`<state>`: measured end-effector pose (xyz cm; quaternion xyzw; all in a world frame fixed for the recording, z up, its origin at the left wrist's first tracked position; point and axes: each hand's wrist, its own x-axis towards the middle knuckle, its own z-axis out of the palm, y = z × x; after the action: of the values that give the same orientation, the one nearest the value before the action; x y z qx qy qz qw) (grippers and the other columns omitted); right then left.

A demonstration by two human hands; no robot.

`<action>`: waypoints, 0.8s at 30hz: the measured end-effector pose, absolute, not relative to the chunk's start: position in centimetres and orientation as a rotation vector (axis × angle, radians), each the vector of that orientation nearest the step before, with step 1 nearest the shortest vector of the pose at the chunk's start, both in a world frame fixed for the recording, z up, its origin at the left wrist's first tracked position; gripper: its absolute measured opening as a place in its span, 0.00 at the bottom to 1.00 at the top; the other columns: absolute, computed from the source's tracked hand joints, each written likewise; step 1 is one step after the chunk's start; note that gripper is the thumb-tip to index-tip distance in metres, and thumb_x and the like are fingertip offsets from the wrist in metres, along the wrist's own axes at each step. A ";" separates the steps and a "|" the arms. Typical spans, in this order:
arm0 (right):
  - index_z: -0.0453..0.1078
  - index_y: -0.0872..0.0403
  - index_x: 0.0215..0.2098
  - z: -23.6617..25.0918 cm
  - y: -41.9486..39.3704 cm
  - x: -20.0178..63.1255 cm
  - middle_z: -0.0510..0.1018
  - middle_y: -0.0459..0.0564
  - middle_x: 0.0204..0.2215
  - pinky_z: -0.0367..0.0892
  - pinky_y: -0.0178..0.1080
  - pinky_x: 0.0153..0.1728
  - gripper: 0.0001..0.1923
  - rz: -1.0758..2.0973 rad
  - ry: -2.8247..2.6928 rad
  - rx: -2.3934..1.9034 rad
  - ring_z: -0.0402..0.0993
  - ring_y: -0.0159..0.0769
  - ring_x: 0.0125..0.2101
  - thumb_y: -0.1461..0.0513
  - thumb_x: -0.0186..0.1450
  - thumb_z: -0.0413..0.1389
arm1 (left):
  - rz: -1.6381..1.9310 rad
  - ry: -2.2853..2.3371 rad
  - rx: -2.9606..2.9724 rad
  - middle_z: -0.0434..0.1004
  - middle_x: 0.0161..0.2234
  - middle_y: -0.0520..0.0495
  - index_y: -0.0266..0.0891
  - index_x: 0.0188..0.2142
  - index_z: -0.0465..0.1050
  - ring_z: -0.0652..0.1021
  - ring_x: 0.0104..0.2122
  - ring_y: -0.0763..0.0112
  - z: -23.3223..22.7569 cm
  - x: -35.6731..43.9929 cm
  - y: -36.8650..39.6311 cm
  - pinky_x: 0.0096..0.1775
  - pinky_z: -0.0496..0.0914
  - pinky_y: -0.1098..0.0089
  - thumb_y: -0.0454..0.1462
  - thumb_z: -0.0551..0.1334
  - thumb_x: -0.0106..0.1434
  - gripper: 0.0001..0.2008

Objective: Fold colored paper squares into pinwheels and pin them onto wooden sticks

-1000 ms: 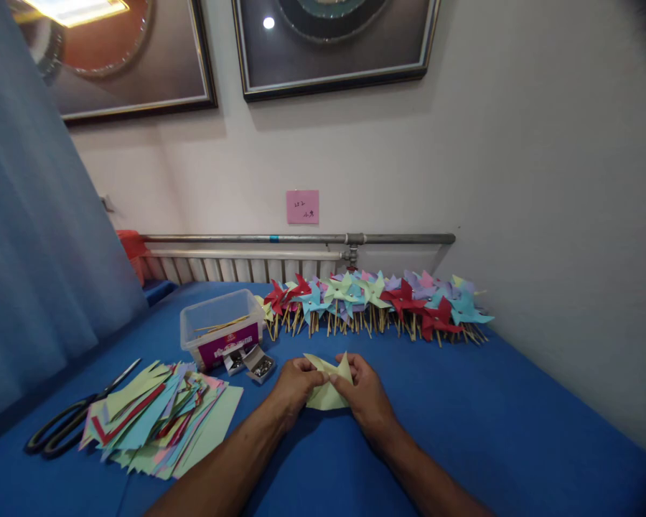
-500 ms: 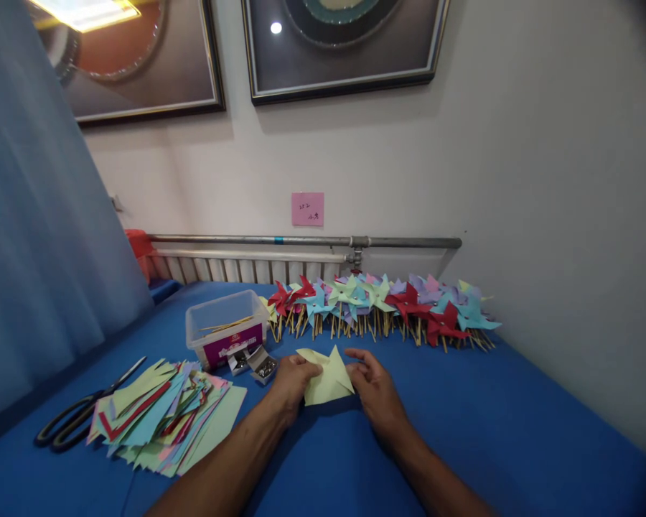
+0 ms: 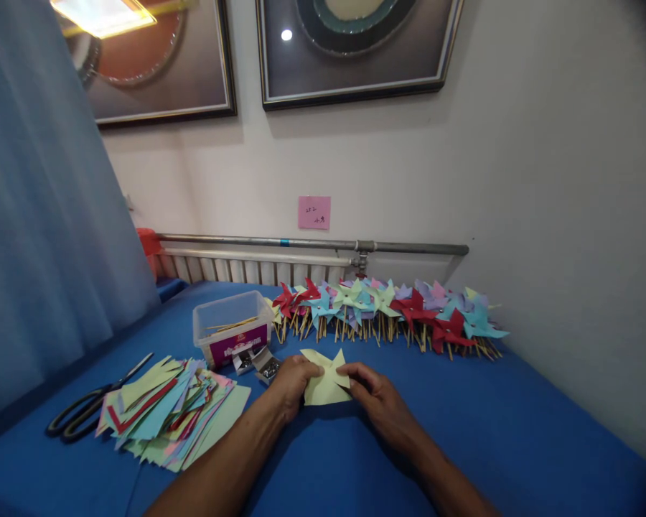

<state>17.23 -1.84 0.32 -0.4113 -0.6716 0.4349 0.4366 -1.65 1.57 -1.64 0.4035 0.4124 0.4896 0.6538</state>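
A pale yellow paper pinwheel blank (image 3: 326,388), cut at the corners, is held just above the blue cover. My left hand (image 3: 293,384) pinches its left side, the thumb over a point folded in to the middle. At the right edge, my right hand (image 3: 374,395) has its thumb and fingers closed on another corner of the paper. Left of my left hand are two small open boxes of metal pins (image 3: 269,368). Beyond both hands lies a long row of finished paper pinwheels (image 3: 363,305) on thin sticks.
A clear plastic tub (image 3: 231,327) with wooden sticks stands behind the pin boxes. Cut coloured paper sheets (image 3: 177,416) are heaped at the left, with black-handled scissors (image 3: 94,406) beside them. A blue curtain (image 3: 59,215) hangs at the left; a radiator (image 3: 247,267) runs along the wall.
My right hand has closed in on the paper's right corner, which its fingers now grip. My left hand keeps its pinch. The whole view has shifted slightly.
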 end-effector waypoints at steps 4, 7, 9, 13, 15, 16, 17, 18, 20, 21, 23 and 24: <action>0.76 0.52 0.39 0.2 -1.8 17.4 0.77 0.46 0.31 0.65 0.37 0.37 0.14 1.004 -1.766 -1.031 0.70 0.37 0.33 0.52 0.68 0.54 | 1.101 1.005 0.942 0.77 0.22 0.45 0.33 0.24 0.74 0.74 0.20 0.70 -1.2 -1.3 1.3 0.26 0.66 0.70 0.35 0.69 0.42 0.09; 0.75 0.52 0.36 0.0 -1.8 17.1 0.74 0.45 0.28 0.63 0.36 0.35 0.15 0.987 -1.743 -1.052 0.68 0.35 0.31 0.51 0.68 0.53 | 1.092 1.072 0.964 0.76 0.20 0.46 0.33 0.22 0.73 0.72 0.18 0.71 -1.0 -1.0 1.1 0.25 0.64 0.71 0.34 0.68 0.43 0.07; 0.74 0.52 0.34 -0.3 -1.8 16.7 0.73 0.44 0.26 0.63 0.36 0.33 0.14 0.989 -1.690 -1.075 0.67 0.35 0.29 0.51 0.67 0.54 | 1.101 1.125 0.964 0.74 0.18 0.47 0.34 0.21 0.72 0.70 0.17 0.72 -0.9 -0.7 0.9 0.23 0.62 0.71 0.34 0.67 0.43 0.06; 0.71 0.52 0.35 -1.3 -1.5 16.1 0.73 0.43 0.26 0.62 0.35 0.29 0.13 1.035 -1.547 -1.083 0.67 0.34 0.27 0.51 0.64 0.57 | 1.122 1.119 0.916 0.75 0.18 0.48 0.34 0.21 0.72 0.71 0.18 0.72 -0.6 -0.1 0.5 0.23 0.63 0.72 0.33 0.67 0.42 0.06; 0.71 0.52 0.36 -1.8 -1.2 15.9 0.72 0.43 0.26 0.63 0.35 0.29 0.13 1.006 -1.493 -1.086 0.68 0.34 0.27 0.51 0.62 0.59 | 1.127 1.082 0.899 0.76 0.19 0.47 0.34 0.22 0.73 0.73 0.19 0.71 -0.5 0.0 0.3 0.24 0.65 0.71 0.32 0.66 0.41 0.05; 0.70 0.52 0.36 -2.0 -1.1 15.9 0.71 0.42 0.26 0.63 0.35 0.30 0.13 0.981 -1.478 -1.089 0.68 0.35 0.28 0.51 0.62 0.60 | 1.130 1.075 0.895 0.76 0.19 0.47 0.34 0.22 0.73 0.73 0.19 0.71 -0.4 0.1 0.3 0.25 0.65 0.72 0.32 0.66 0.41 0.06; 0.70 0.51 0.37 -2.2 -1.0 15.8 0.71 0.42 0.26 0.63 0.35 0.30 0.13 0.961 -1.465 -1.092 0.68 0.35 0.28 0.52 0.61 0.60 | 1.134 1.079 0.890 0.76 0.19 0.47 0.34 0.22 0.73 0.73 0.19 0.71 -0.4 0.1 0.3 0.25 0.65 0.72 0.32 0.66 0.41 0.06; 0.70 0.51 0.38 -2.3 -0.9 15.8 0.71 0.42 0.27 0.64 0.36 0.30 0.13 0.955 -1.449 -1.093 0.69 0.35 0.28 0.52 0.61 0.60 | 1.137 1.089 0.889 0.76 0.19 0.47 0.34 0.21 0.73 0.73 0.19 0.71 -0.3 0.1 0.3 0.24 0.65 0.72 0.32 0.67 0.41 0.06; 0.68 0.51 0.42 -2.5 -0.8 15.7 0.71 0.42 0.27 0.64 0.36 0.30 0.16 0.973 -1.413 -1.091 0.69 0.35 0.28 0.52 0.61 0.60 | 1.132 1.091 0.893 0.76 0.19 0.47 0.34 0.21 0.73 0.72 0.19 0.72 -0.3 0.1 0.3 0.24 0.64 0.72 0.33 0.68 0.41 0.06; 0.67 0.51 0.44 -2.6 -0.7 15.6 0.71 0.42 0.26 0.64 0.36 0.29 0.17 0.979 -1.394 -1.094 0.69 0.35 0.27 0.52 0.61 0.60 | 1.129 1.088 0.896 0.76 0.19 0.47 0.34 0.21 0.72 0.73 0.19 0.71 -0.3 0.1 0.3 0.24 0.64 0.72 0.33 0.68 0.41 0.06; 0.66 0.52 0.46 -2.5 -0.7 15.5 0.71 0.41 0.25 0.64 0.36 0.28 0.19 0.975 -1.375 -1.109 0.69 0.35 0.26 0.52 0.61 0.60 | 1.125 1.090 0.902 0.76 0.19 0.47 0.35 0.22 0.72 0.73 0.19 0.71 -0.3 0.1 0.2 0.24 0.65 0.71 0.34 0.68 0.42 0.07; 0.66 0.52 0.46 -2.5 -0.8 15.4 0.71 0.41 0.24 0.63 0.36 0.27 0.19 0.963 -1.370 -1.125 0.69 0.35 0.25 0.51 0.61 0.60 | 1.124 1.099 0.905 0.76 0.19 0.47 0.35 0.22 0.72 0.73 0.19 0.71 -0.4 0.1 0.2 0.24 0.65 0.71 0.34 0.68 0.42 0.07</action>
<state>15.41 -0.77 -2.47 -0.4719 -0.5748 0.4038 0.5329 0.09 0.23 -0.37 0.3928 0.4774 0.4879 0.6162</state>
